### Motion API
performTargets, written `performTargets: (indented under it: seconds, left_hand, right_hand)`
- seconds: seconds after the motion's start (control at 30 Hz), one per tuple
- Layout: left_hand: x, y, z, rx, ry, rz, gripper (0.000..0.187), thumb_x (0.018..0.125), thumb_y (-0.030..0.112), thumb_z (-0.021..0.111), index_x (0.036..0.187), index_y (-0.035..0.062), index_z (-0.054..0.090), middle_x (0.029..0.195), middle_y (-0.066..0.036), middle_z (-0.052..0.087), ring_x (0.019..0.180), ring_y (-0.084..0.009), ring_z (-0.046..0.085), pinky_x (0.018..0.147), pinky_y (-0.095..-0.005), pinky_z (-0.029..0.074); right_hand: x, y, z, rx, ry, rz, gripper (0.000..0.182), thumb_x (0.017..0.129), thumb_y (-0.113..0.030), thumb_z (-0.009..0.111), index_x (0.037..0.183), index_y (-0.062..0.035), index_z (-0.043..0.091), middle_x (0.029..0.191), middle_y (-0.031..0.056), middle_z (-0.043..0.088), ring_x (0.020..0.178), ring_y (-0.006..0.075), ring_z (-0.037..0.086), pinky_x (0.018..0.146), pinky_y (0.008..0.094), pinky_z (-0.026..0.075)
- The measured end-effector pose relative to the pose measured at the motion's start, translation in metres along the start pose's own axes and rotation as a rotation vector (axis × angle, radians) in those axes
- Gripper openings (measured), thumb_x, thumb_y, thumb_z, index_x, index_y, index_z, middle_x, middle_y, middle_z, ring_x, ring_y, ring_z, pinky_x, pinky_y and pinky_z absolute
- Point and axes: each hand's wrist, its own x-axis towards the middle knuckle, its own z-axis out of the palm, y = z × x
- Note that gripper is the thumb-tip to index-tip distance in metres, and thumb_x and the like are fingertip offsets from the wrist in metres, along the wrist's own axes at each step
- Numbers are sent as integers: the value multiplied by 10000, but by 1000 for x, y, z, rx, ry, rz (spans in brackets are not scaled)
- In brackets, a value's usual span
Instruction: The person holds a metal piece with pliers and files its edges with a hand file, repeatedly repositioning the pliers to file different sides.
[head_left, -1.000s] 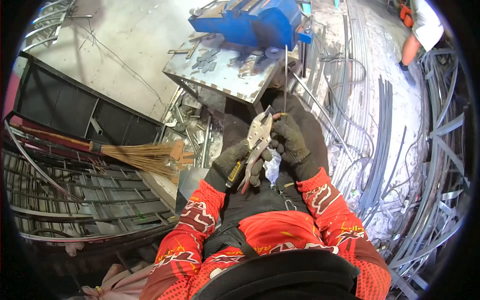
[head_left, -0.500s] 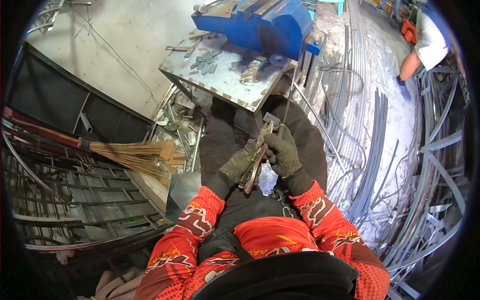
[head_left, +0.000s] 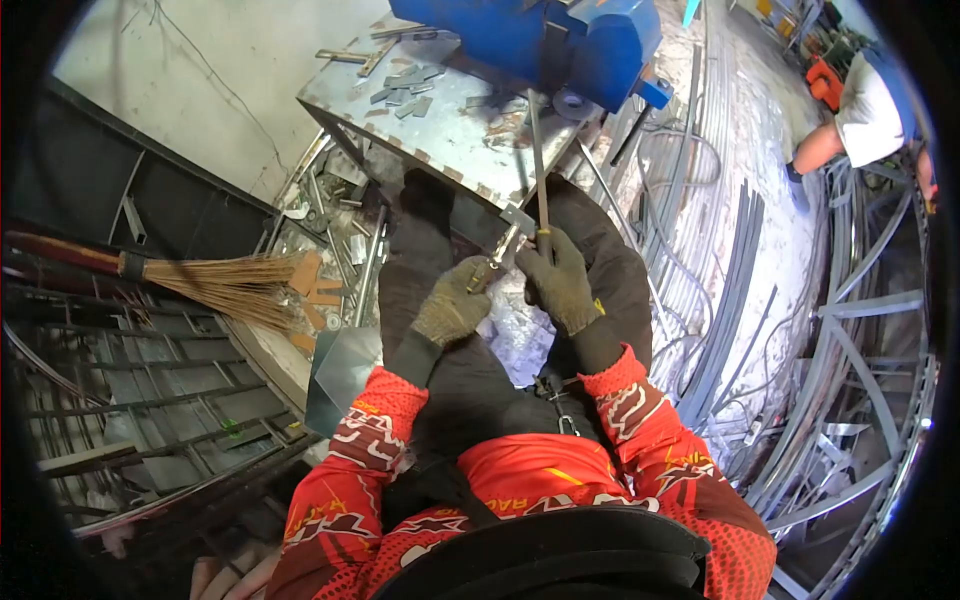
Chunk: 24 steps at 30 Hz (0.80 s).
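Note:
My left hand (head_left: 452,302), in a dark knit glove, is closed around a pair of locking pliers (head_left: 497,255). The pliers' jaws clamp a small flat grey metal plate (head_left: 517,219) just in front of the metal table's near corner. My right hand (head_left: 562,285), gloved the same way, grips the handle of a long thin file (head_left: 539,165). Its blade points up and away from me, passing beside the plate and in front of the table. Both hands are above my lap, close together. The fingers partly hide the pliers' handles.
A metal table (head_left: 450,165) carries small metal pieces (head_left: 408,90) and a blue vise (head_left: 600,45). A straw broom (head_left: 215,285) lies left, above metal frames. Long metal bars (head_left: 735,310) cover the right-hand floor. Another person's leg (head_left: 820,150) shows at upper right.
My right hand has come off the pliers, keeping the file, whose blade now stands more in view. My left hand has turned the pliers and shifted slightly left. The view has tilted a little.

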Motion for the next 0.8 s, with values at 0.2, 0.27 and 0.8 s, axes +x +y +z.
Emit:
performTargets:
  seconds: [0.2,0.27,0.8]
  left_hand:
    - [15,10,-59,446,75,70,500,802,31,577,1299,8,619,1056,-182,720,983,-267,693,917,-366,541]
    - [20,44,-71,545,66,10,489,792,62,566,1273,39,646,1038,-217,716,980,-330,703,925,-394,542]
    - [80,112,-104,1186,-289,-198,465,788,311,652,1205,119,727,1146,-239,733,1052,-414,706,938,-494,547]
  right_hand:
    - [-39,56,-54,-538,183,-258,381,909,-238,678,1200,1,615,892,140,618,831,219,597,780,387,506]
    - [-48,62,-63,-490,170,-194,377,917,-219,673,1216,3,611,925,158,633,861,235,613,810,393,508]
    - [-44,74,-75,-404,161,-278,417,965,-211,654,1323,-6,590,1064,220,672,947,329,629,902,393,507]
